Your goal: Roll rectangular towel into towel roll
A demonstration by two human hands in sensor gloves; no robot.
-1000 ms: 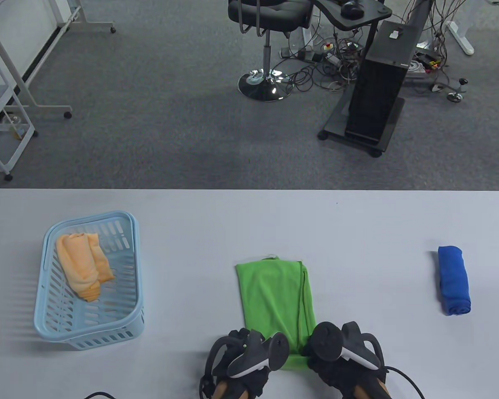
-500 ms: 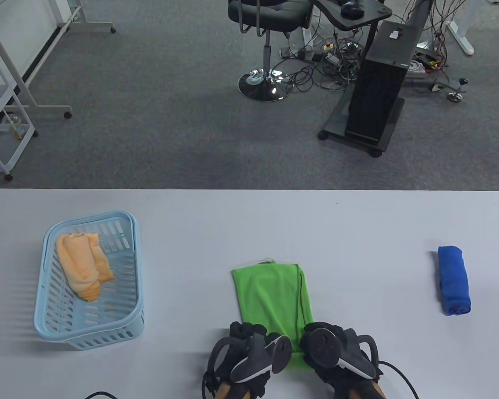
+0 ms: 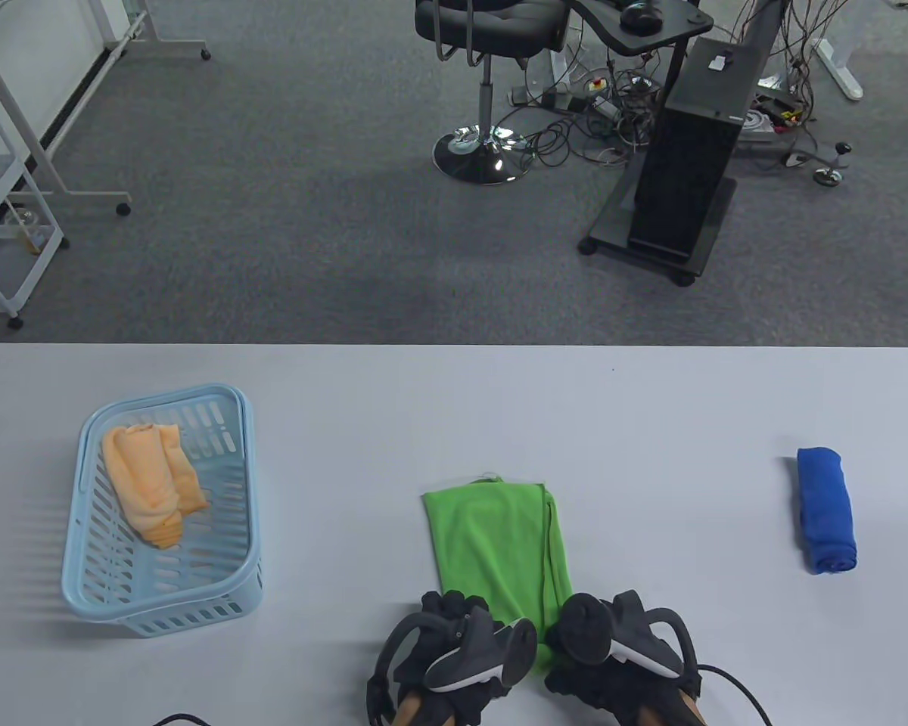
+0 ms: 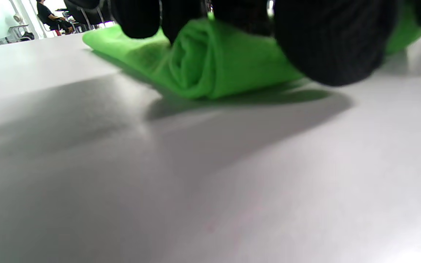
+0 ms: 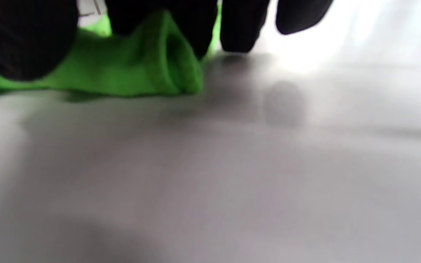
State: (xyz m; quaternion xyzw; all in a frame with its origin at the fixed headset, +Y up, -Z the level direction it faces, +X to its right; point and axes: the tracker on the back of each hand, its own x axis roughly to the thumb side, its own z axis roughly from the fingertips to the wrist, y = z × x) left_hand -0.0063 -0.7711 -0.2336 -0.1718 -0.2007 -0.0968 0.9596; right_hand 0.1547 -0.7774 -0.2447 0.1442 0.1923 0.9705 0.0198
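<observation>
While both hands [image 3: 454, 650] [image 3: 620, 643] curl their grip on its rolled near end, green towel [image 3: 492, 544] lies flat.

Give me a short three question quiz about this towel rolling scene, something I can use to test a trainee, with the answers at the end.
1. True or false: the orange towel lies inside the light blue basket.
2. Which end of the green towel has begun to curl into a roll? A) the far end B) the near end under both hands C) neither
3. Fill in: the already rolled towel on the table's right side is ____ in colour.

Key
1. True.
2. B: the left hand and the right hand grip the near end, and the left wrist view shows the roll started there.
3. Blue: the blue roll.
</observation>
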